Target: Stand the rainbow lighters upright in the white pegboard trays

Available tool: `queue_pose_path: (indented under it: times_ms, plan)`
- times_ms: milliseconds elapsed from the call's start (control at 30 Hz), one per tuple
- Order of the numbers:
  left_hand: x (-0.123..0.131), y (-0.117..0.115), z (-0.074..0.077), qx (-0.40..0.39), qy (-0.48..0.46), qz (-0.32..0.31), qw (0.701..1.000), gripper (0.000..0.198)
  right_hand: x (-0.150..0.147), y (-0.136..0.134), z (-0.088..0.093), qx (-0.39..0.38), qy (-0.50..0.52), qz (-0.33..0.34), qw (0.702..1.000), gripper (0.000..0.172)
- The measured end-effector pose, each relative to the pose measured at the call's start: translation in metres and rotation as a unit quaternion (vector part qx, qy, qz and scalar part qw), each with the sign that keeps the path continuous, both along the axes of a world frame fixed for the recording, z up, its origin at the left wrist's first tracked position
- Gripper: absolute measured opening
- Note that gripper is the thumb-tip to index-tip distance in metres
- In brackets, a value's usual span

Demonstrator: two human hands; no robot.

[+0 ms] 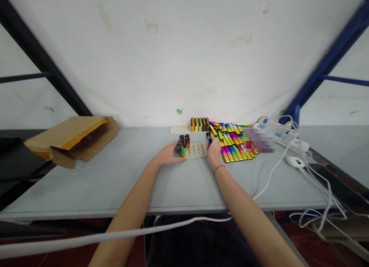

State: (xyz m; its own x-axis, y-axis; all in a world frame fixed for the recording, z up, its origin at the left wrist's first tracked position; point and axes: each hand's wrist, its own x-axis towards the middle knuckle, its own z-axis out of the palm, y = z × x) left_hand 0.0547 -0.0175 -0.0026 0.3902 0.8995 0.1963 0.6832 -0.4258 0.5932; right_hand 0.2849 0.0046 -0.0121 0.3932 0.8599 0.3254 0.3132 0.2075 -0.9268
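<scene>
Below the front edge of the bench (161,211), a thick white cable (121,229) slung across the view. Left of centre on the bench: left hand (170,153), clenched, fingers (176,148) closed against a small upright cluster of gradient-coloured disposable lighters (183,146) at the left end of a white moulded tray (196,151) with round recesses. Right of that tray: right hand (215,151), red thread bracelet (219,168) at the wrist, grasping at least one dark-topped lighter (208,138), exact count hidden by the fingers. Just beyond the right hand, a large heap of rainbow-coloured lighters (233,144), lying on their sides in overlapping rows. Beside the heap, a pixelated patch (258,140), contents unreadable. Toward the right edge of the bench, a white oval device (295,162), possibly a mouse, on a white cable (273,174), and farther back a white power strip (284,135). Along the rear edge, a second white tray (179,129) and, just right of it, a tight row of upright lighters (199,125). At the left edge, an open cardboard box (72,140) with a yellow strip, overhanging the corner. Behind the bench, a marked white backdrop (184,55) between a black metal frame (37,55) and a blue metal frame (325,63).
</scene>
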Motion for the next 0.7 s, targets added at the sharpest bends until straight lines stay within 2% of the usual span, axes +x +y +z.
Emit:
queue_pose_path:
  times_ms: [133, 233, 300, 433, 633, 700]
  plan:
    - [0.000, 0.000, -0.001, 0.005, 0.001, 0.005, 1.000, 0.092, 0.002, 0.000, 0.004, -0.034, 0.041, -0.013, 0.999, 0.031]
    - [0.000, 0.000, 0.000, 0.006, 0.002, 0.009, 1.000, 0.091, -0.004, -0.002, 0.006, -0.055, 0.067, 0.000, 0.996, 0.046]
    - [0.000, 0.000, 0.000, 0.003, 0.004, 0.007, 1.000, 0.092, -0.009, -0.006, 0.006, -0.040, 0.066, 0.004, 0.997, 0.051]
    - [0.000, 0.000, 0.001, -0.003, 0.005, 0.010, 1.000, 0.093, -0.015, -0.013, 0.009, 0.043, 0.015, 0.007, 0.999, 0.034]
    - [0.000, 0.000, 0.000, -0.001, -0.001, 0.008, 1.000, 0.093, -0.012, -0.012, 0.016, 0.124, -0.047, 0.116, 0.984, 0.030]
    - [0.000, 0.000, -0.001, -0.003, -0.002, 0.007, 1.000, 0.091, -0.009, -0.009, 0.016, 0.127, -0.055, 0.158, 0.978, 0.031]
